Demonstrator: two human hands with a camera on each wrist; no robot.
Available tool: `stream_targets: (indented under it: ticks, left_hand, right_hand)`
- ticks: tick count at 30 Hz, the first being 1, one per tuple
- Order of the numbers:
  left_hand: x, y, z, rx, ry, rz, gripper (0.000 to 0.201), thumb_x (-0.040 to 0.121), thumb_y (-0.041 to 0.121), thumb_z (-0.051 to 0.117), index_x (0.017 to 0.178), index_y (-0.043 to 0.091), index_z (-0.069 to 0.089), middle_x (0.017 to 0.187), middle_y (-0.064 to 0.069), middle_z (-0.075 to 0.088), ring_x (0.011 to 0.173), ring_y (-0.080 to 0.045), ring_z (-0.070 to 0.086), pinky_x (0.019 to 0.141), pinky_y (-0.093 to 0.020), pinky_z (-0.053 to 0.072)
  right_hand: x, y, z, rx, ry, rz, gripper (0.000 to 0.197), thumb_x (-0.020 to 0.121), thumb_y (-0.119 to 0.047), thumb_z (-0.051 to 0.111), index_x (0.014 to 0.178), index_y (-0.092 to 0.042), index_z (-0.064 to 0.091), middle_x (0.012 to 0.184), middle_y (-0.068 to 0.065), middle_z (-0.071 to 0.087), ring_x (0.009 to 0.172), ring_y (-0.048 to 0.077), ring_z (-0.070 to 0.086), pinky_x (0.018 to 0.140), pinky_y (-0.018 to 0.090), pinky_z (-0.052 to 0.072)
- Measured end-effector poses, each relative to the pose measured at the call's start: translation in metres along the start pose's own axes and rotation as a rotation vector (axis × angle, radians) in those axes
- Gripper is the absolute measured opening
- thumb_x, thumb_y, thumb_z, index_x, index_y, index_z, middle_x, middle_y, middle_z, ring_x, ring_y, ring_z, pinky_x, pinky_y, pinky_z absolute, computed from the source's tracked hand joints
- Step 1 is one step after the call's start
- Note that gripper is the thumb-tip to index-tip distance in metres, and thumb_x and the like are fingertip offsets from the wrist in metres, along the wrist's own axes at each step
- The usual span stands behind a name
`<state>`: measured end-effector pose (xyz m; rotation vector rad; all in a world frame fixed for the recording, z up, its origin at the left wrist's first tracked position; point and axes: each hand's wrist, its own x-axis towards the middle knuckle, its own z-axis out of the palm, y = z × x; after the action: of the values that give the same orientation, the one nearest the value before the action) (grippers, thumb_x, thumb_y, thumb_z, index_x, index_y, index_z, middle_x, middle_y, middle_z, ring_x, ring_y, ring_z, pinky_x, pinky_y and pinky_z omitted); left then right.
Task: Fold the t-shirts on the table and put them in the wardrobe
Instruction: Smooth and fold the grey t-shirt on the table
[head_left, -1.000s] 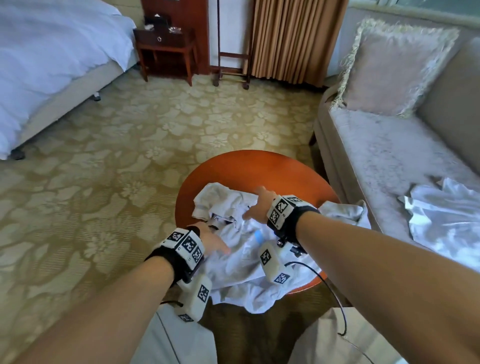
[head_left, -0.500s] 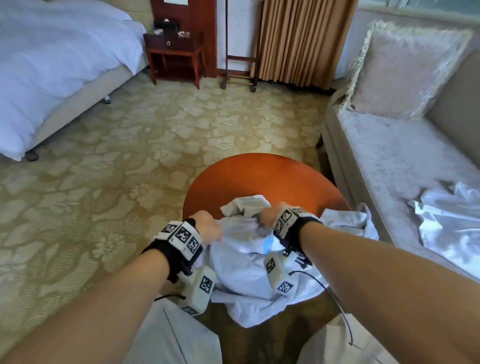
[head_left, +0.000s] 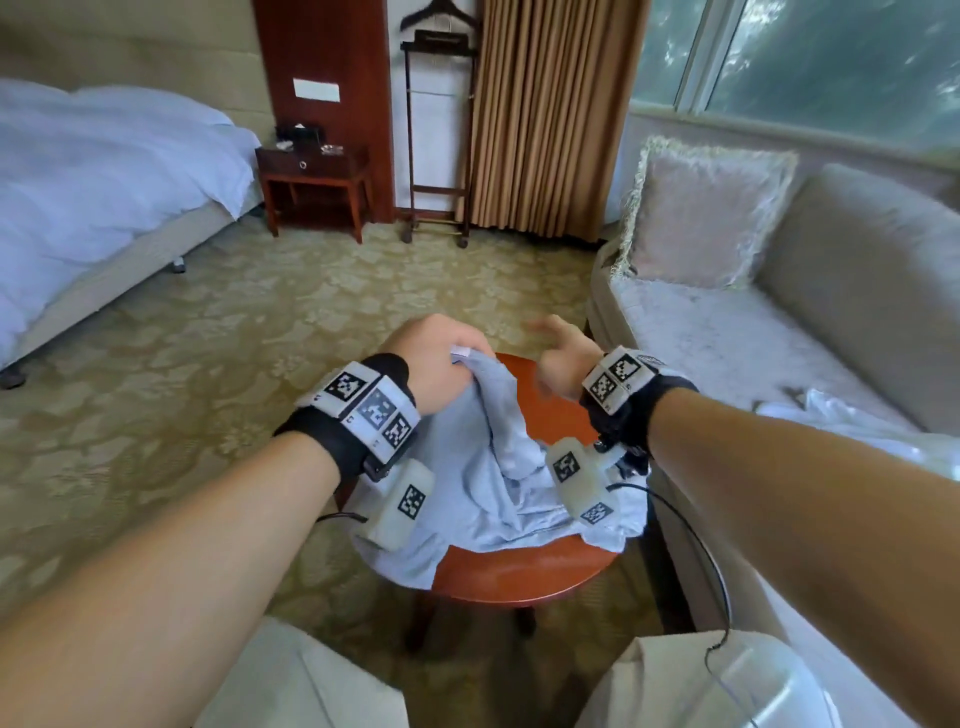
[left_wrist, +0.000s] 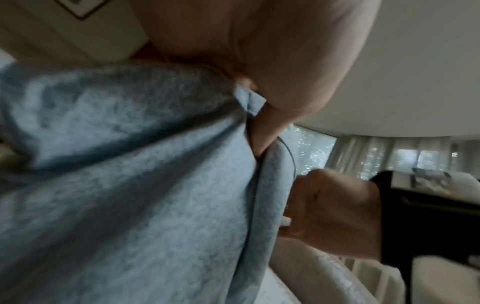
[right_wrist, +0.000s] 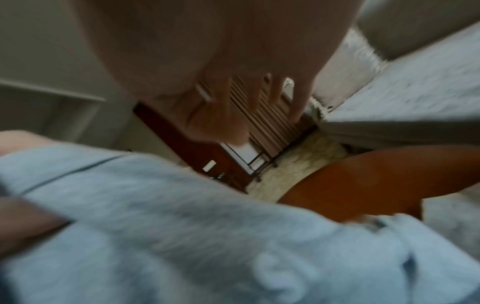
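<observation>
A round, reddish-brown wooden counter (head_left: 524, 571) stands on a beige carpet (head_left: 208, 364) patterned with pale flowers, just beside a light grey sofa (head_left: 753, 353) on the right. A pale blue t-shirt (head_left: 488, 488) lies rumpled across the counter, its near edge hanging over the rim on the left. The left hand (head_left: 431, 358) has its fingers curled round a bunched edge of the t-shirt and holds that part lifted above the counter; the left wrist view shows the cloth clamped under the thumb. The right hand (head_left: 563, 358) hovers just beside it with fingers spread and loose, holding nothing, though it is blurred. On the sofa seat lie more white garments (head_left: 852, 421), and a fringed cushion (head_left: 706, 213) leans upright at the far end. Across the room stand a bed (head_left: 104, 182) with white bedding, a dark wooden nightstand (head_left: 314, 182), a valet stand (head_left: 439, 135), and tan curtains (head_left: 550, 119) beside a window (head_left: 810, 62).
</observation>
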<state>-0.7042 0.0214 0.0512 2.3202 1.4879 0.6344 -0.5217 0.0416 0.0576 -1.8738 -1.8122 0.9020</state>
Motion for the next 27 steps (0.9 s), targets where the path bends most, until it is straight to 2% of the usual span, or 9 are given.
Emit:
stream_targets:
  ticks: [2, 5, 8, 10, 13, 16, 21, 24, 27]
  left_hand:
    - [-0.004, 0.019, -0.014, -0.038, 0.032, 0.017, 0.017, 0.081, 0.020, 0.060, 0.080, 0.029, 0.075, 0.086, -0.001, 0.073, 0.081, -0.023, 0.066, 0.073, -0.032, 0.051]
    - [-0.014, 0.031, -0.034, -0.082, 0.134, 0.062, 0.036, 0.069, 0.031, 0.045, 0.080, 0.020, 0.077, 0.085, -0.006, 0.074, 0.083, -0.027, 0.067, 0.078, -0.036, 0.053]
    - [-0.019, 0.018, -0.048, -0.145, 0.282, -0.066, 0.024, 0.071, 0.023, 0.048, 0.080, 0.033, 0.068, 0.093, -0.001, 0.073, 0.093, -0.027, 0.066, 0.085, -0.041, 0.052]
    - [-0.021, 0.014, -0.059, -0.109, 0.371, -0.204, 0.004, 0.075, 0.035, 0.056, 0.079, 0.037, 0.057, 0.096, 0.001, 0.070, 0.098, -0.027, 0.061, 0.088, -0.040, 0.051]
    - [-0.028, 0.021, -0.073, -0.089, 0.469, -0.326, 0.049, 0.082, 0.058, 0.061, 0.055, 0.020, 0.047, 0.061, -0.002, 0.057, 0.068, -0.026, 0.052, 0.067, -0.034, 0.044]
    - [-0.038, 0.035, -0.084, -0.201, 0.583, -0.303, 0.067, 0.086, 0.055, 0.063, 0.043, 0.016, 0.028, 0.044, 0.001, 0.027, 0.049, -0.020, 0.030, 0.054, -0.030, 0.024]
    - [-0.043, 0.049, -0.090, -0.270, 0.671, -0.294, 0.054, 0.091, 0.047, 0.059, 0.054, 0.016, 0.036, 0.055, 0.000, 0.039, 0.064, -0.026, 0.043, 0.061, -0.031, 0.033]
    - [-0.049, 0.060, -0.097, -0.291, 0.765, -0.278, 0.044, 0.091, 0.045, 0.061, 0.060, 0.020, 0.042, 0.061, 0.005, 0.046, 0.072, -0.024, 0.050, 0.064, -0.029, 0.037]
    - [-0.060, 0.073, -0.109, -0.250, 0.841, -0.209, 0.039, 0.086, 0.045, 0.068, 0.064, 0.018, 0.049, 0.061, 0.007, 0.047, 0.061, -0.014, 0.045, 0.060, -0.026, 0.033]
  right_hand:
    - [-0.015, -0.020, 0.002, 0.056, -0.195, -0.161, 0.061, 0.068, 0.016, 0.053, 0.118, -0.020, 0.060, 0.110, 0.003, 0.065, 0.088, 0.018, 0.059, 0.069, 0.025, 0.050]
    - [-0.033, -0.043, -0.003, -0.114, -0.223, -0.242, 0.031, 0.062, 0.003, 0.066, 0.078, -0.023, 0.065, 0.093, 0.005, 0.070, 0.092, 0.025, 0.064, 0.080, 0.034, 0.053]
    - [-0.042, -0.051, -0.009, -0.158, -0.157, -0.239, 0.023, 0.066, -0.001, 0.070, 0.085, -0.013, 0.068, 0.088, 0.008, 0.069, 0.083, 0.025, 0.064, 0.069, 0.031, 0.051]
    - [-0.048, -0.057, -0.015, -0.134, -0.095, -0.239, 0.022, 0.065, -0.001, 0.070, 0.086, -0.008, 0.069, 0.083, 0.010, 0.068, 0.079, 0.025, 0.064, 0.064, 0.030, 0.051]
    - [-0.060, -0.069, -0.030, -0.074, -0.003, -0.245, 0.022, 0.065, -0.009, 0.077, 0.086, -0.008, 0.071, 0.079, 0.005, 0.067, 0.075, 0.022, 0.065, 0.063, 0.029, 0.052]
    - [-0.072, -0.077, -0.045, 0.048, 0.046, -0.264, 0.024, 0.062, -0.015, 0.084, 0.084, -0.013, 0.073, 0.081, 0.005, 0.069, 0.077, 0.020, 0.065, 0.071, 0.032, 0.053]
    - [-0.102, -0.084, -0.062, 0.171, -0.013, -0.291, 0.023, 0.062, -0.005, 0.079, 0.084, -0.008, 0.072, 0.092, 0.016, 0.073, 0.089, 0.031, 0.070, 0.081, 0.042, 0.056]
    - [-0.119, -0.086, -0.073, 0.163, 0.029, -0.291, 0.025, 0.066, -0.010, 0.082, 0.085, -0.011, 0.066, 0.081, 0.008, 0.066, 0.077, 0.023, 0.066, 0.065, 0.032, 0.054]
    - [-0.132, -0.081, -0.087, 0.198, 0.080, -0.283, 0.028, 0.064, -0.013, 0.087, 0.078, -0.012, 0.062, 0.074, 0.001, 0.064, 0.067, 0.015, 0.063, 0.052, 0.023, 0.052]
